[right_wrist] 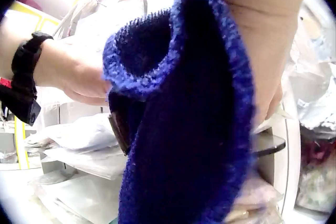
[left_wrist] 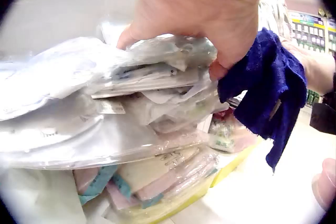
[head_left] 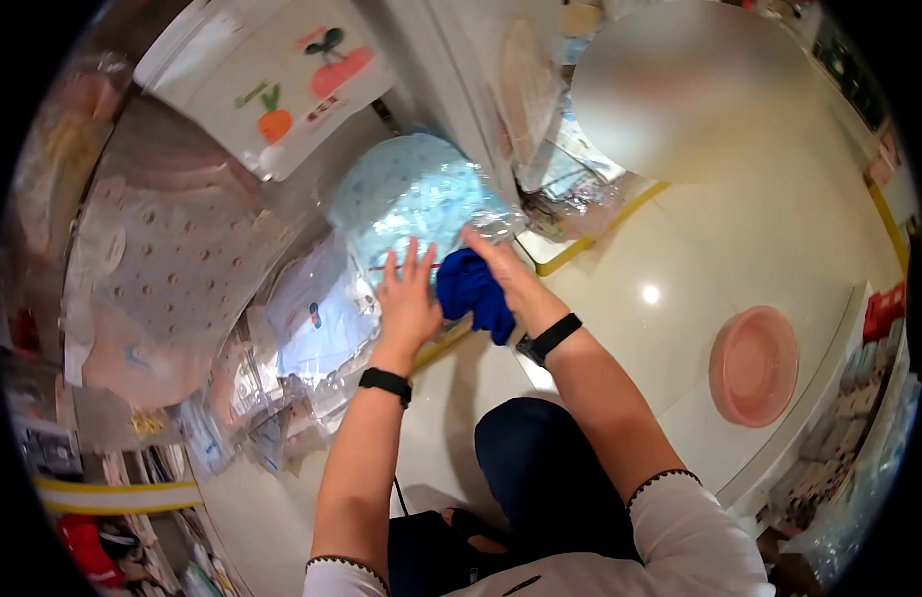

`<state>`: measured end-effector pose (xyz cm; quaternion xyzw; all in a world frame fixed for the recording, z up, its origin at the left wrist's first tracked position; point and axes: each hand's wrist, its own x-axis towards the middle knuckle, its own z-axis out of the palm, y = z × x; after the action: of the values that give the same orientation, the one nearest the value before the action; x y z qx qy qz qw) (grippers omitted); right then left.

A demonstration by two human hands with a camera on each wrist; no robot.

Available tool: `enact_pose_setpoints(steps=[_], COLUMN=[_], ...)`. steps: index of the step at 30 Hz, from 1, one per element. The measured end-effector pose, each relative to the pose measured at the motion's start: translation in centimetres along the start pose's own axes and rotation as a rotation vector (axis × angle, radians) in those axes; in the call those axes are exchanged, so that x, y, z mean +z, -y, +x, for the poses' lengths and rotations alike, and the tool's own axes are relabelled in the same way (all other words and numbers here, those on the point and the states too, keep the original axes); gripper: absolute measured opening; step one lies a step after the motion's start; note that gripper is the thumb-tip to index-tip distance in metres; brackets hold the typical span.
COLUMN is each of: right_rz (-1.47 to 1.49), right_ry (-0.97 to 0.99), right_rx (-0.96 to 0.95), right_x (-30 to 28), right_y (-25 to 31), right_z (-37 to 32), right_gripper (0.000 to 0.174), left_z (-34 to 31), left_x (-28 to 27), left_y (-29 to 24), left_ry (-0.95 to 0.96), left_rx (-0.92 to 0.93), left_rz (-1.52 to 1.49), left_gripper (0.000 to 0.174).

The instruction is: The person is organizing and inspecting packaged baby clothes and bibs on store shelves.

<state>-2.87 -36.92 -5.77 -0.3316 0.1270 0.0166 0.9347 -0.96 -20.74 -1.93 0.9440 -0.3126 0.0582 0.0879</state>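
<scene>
A dark blue cloth [head_left: 471, 294] with fuzzy edges hangs in folds from my right hand [head_left: 518, 287], which holds it beside the thumb. Seen from the right wrist, the cloth [right_wrist: 194, 124] fills the middle and covers most of the fingers. My left hand [head_left: 409, 306] lies with fingers spread on the near edge of a light blue patterned package [head_left: 406, 189] in shiny clear plastic. In the left wrist view the left hand [left_wrist: 205, 8] spans the top of stacked plastic-wrapped packets [left_wrist: 152, 87], its thumb close to the cloth.
A white bag with printed fruit [head_left: 272, 90] and a dotted package [head_left: 182, 239] stand left. Another wrapped white garment [head_left: 316, 313] lies near the left hand. A pink basin [head_left: 754, 366] rests on the tiled floor at right, near shelves [head_left: 849, 428] of goods.
</scene>
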Motion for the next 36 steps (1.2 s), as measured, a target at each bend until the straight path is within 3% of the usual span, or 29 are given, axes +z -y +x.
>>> enact_pose_setpoints(steps=[2,5,6,9,11,12,15,18,21,22,25,28,31,32,34,36], right_rz=[0.120,0.109,0.076,0.017,0.047,0.052,0.029,-0.045,-0.029,-0.035,-0.058,-0.043,-0.064,-0.024,-0.032,-0.043], right_ry=[-0.028,-0.108,-0.127,-0.120,-0.124,-0.148,-0.201,-0.206,-0.188,-0.161,-0.146,-0.164,-0.294,-0.243,-0.221,-0.420], right_rx=[0.179,0.356,0.378,0.392,0.381,0.355,0.263,0.165,0.203,0.234,0.244,0.250,0.220,0.233,0.213,0.187], right_x=[-0.7,-1.5,-1.5,-2.7,-2.5,-2.8,-3.5,-4.5,-6.2,-7.3,-8.1,-8.6,-6.4,-7.1,-8.5,-7.1], right_y=[0.3,0.7,0.9,0.6,0.8,0.6,-0.2,-0.3,1.0,1.5,2.3,2.1,1.8,1.8,1.6,1.5], right_z=[0.2,1.4,1.3,2.3,1.8,1.8,2.3,0.8,-2.0,-2.5,-4.2,-5.5,-7.1,-7.7,-8.5,-8.6], right_gripper=[0.045,0.042,0.042,0.041,0.036,0.033,0.027,0.023,0.015,0.015,0.016,0.016,0.017,0.017,0.018,0.020], left_z=[-0.2,-0.2,-0.3,-1.6,-3.5,-4.5,-7.8,-9.9,-10.6,-10.5,-8.6,-7.6,-6.9,-6.7,-5.9,-5.9], left_x=[0.3,0.6,0.5,0.3,0.2,1.0,3.7,5.5,6.1,6.0,0.3,0.3,1.1,1.0,-0.1,0.1], left_y=[-0.8,0.7,1.6,3.0,2.2,2.4,3.3,3.3,4.2,4.3,4.7,6.8,9.4,10.2,11.0,10.9], left_ry=[0.035,-0.005,-0.116,-0.188,-0.430,-0.455,-0.039,0.121,0.499,0.468,0.418,0.561,0.416,0.397,0.471,0.444], left_rx=[-0.017,0.032,0.122,-0.266,-0.393,-0.480,-0.832,-0.914,-0.699,-0.706,-0.699,-0.712,-0.675,-0.633,-0.601,-0.538], left_rz=[0.018,-0.301,-0.287,-1.118,-1.183,-1.220,-1.479,-1.600,-1.349,-1.183,-1.098,-1.254,-1.409,-1.414,-1.154,-0.895], left_gripper=[0.071,0.069,0.054,0.033,0.016,0.016,0.025,0.033,0.034,0.036,0.033,0.031,0.028,0.023,0.020,0.016])
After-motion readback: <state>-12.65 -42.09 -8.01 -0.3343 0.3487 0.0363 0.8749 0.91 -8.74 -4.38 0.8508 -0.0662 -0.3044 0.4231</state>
